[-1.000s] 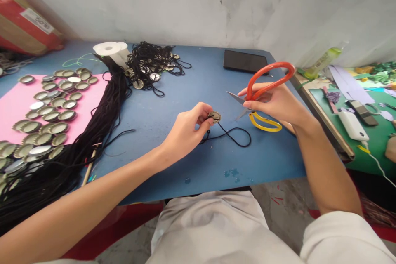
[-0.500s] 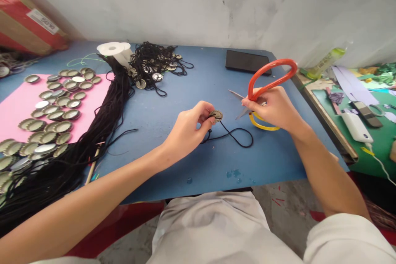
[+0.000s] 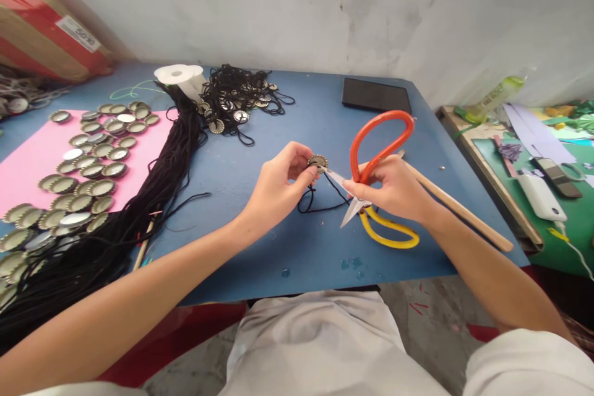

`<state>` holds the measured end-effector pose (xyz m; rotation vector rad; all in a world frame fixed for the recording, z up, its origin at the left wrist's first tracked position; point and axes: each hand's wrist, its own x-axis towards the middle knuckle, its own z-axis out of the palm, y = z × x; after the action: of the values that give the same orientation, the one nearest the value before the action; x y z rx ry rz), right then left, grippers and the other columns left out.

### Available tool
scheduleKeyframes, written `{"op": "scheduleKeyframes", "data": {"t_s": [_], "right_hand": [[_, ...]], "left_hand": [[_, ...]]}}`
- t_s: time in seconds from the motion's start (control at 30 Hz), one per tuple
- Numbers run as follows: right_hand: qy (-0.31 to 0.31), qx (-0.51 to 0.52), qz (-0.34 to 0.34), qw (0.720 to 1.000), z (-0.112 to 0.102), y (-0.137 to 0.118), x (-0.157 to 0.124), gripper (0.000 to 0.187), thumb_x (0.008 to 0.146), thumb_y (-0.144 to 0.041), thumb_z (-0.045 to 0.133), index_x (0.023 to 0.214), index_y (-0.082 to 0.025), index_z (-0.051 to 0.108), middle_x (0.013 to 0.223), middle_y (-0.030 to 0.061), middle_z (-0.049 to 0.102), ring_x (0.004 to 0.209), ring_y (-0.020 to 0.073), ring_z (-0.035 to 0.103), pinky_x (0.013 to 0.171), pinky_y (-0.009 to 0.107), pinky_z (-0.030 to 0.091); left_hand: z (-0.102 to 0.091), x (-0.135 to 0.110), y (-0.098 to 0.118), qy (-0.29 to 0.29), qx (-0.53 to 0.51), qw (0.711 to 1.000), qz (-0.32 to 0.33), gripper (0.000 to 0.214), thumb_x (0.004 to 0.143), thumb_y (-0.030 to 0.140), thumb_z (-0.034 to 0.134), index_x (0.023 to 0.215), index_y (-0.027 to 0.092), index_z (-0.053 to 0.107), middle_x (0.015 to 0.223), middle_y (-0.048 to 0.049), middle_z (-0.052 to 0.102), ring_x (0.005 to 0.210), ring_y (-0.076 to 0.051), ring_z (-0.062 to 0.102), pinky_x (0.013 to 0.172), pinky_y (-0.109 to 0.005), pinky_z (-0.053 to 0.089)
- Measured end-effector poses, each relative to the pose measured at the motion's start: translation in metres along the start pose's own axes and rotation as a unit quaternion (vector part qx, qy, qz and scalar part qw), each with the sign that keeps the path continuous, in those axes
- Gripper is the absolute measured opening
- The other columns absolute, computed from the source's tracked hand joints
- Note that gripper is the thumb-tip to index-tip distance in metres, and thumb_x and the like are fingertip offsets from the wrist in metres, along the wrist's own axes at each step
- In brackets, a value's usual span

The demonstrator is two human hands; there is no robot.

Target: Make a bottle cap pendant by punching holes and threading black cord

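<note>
My left hand (image 3: 278,185) pinches a small round metal cap (image 3: 318,162) above the blue table (image 3: 260,247). A black cord (image 3: 320,198) hangs from the cap and loops on the tabletop. My right hand (image 3: 394,189) grips scissors (image 3: 371,154) with one red and one yellow handle loop. Their blades are spread, and the upper blade's tip sits right beside the cap, at the cord.
Several metal caps (image 3: 83,161) lie on a pink sheet (image 3: 28,161) at left, beside a long bundle of black cords (image 3: 153,185). A white spool (image 3: 179,77) and a tangle of corded caps (image 3: 236,99) sit behind. A black phone (image 3: 375,96) and a wooden stick (image 3: 459,207) lie at right.
My right hand has brought the scissors left and down, from beside the cap to the cord under it. The left hand lifted the cap slightly, and the cord loop shrank.
</note>
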<state>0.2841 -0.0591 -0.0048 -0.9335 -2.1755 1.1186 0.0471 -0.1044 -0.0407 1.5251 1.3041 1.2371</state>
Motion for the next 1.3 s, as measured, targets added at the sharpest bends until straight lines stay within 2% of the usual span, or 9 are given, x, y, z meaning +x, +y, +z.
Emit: {"op": "scheduleKeyframes", "data": {"t_s": [0.3,0.6,0.77,0.9,1.1,1.3], "right_hand": [[0.023,-0.037,0.038,0.998,0.013,0.012,0.003,0.039,0.095,-0.041,0.072,0.063,-0.019,0.065,0.060,-0.0015,0.056,0.059,0.0122,0.046,0.058,0.032,0.035],[-0.001,-0.044,0.040,0.998,0.016,0.013,0.004,0.037,0.095,-0.041,0.071,0.065,-0.019,0.068,0.061,0.0006,0.062,0.060,0.0140,0.050,0.059,0.032,0.036],[0.007,-0.040,0.035,0.999,0.015,0.014,0.004,0.039,0.095,-0.041,0.072,0.063,-0.019,0.067,0.059,-0.0007,0.058,0.059,0.0127,0.046,0.058,0.032,0.035],[-0.001,-0.024,0.038,0.999,0.015,0.012,0.003,0.037,0.095,-0.041,0.073,0.066,-0.018,0.068,0.061,-0.0005,0.060,0.059,0.0126,0.048,0.059,0.031,0.036],[-0.008,-0.023,0.037,0.999,0.014,0.010,0.003,0.039,0.095,-0.041,0.072,0.064,-0.019,0.064,0.059,-0.0025,0.052,0.059,0.0116,0.044,0.058,0.031,0.033],[-0.005,-0.021,0.040,0.999,0.014,0.012,0.004,0.038,0.094,-0.042,0.072,0.065,-0.019,0.064,0.060,-0.0022,0.052,0.060,0.0120,0.044,0.058,0.031,0.033]], "left_hand": [[0.000,-0.001,0.001,0.007,0.000,1.000,0.007,0.013,0.097,0.027,0.070,0.103,0.023,0.059,0.088,-0.0003,0.076,0.080,-0.017,0.077,0.077,-0.032,0.062],[0.000,-0.001,0.002,0.011,0.006,1.000,0.013,0.013,0.097,0.027,0.070,0.104,0.023,0.060,0.089,-0.0006,0.076,0.082,-0.017,0.077,0.080,-0.032,0.062],[0.000,-0.001,0.002,0.011,0.010,1.000,0.011,0.013,0.097,0.027,0.070,0.103,0.023,0.059,0.091,-0.0010,0.078,0.083,-0.018,0.078,0.080,-0.033,0.062],[0.000,-0.002,0.001,0.007,0.013,1.000,0.011,0.012,0.098,0.026,0.070,0.103,0.023,0.059,0.090,-0.0010,0.078,0.085,-0.018,0.079,0.082,-0.033,0.061],[0.000,-0.002,0.000,0.007,0.018,1.000,0.014,0.012,0.098,0.027,0.070,0.104,0.023,0.059,0.090,-0.0008,0.078,0.085,-0.018,0.079,0.082,-0.033,0.061],[0.000,-0.003,0.001,0.007,0.022,1.000,0.010,0.013,0.098,0.027,0.070,0.104,0.023,0.060,0.091,-0.0012,0.079,0.086,-0.019,0.078,0.082,-0.033,0.061]]}}
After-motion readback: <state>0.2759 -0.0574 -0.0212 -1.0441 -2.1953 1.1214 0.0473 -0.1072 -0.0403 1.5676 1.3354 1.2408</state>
